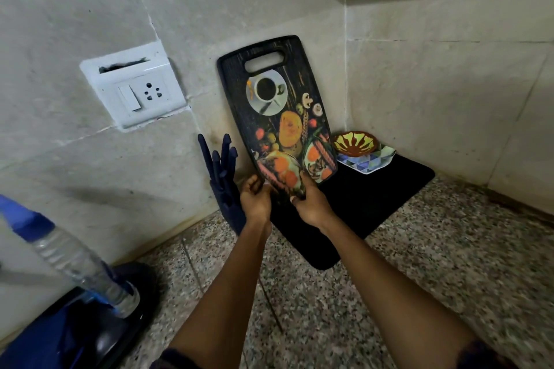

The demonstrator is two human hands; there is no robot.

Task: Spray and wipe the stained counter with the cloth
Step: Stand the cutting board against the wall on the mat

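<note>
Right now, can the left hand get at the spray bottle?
Probably not straight away: the left hand grips the cutting board with the right hand. Once freed, the path to the spray bottle looks open.

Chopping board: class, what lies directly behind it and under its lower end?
Behind the chopping board is the tiled wall. Below it lies a black mat; both hands cover its bottom edge, so contact there is hidden.

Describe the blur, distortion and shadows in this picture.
Head view: wide-angle bending curves the wall lines; the spray bottle at the left edge is smeared and casts a long soft shadow on the wall; the cutting board gripped by both hands, left and right, stays sharp.
</note>
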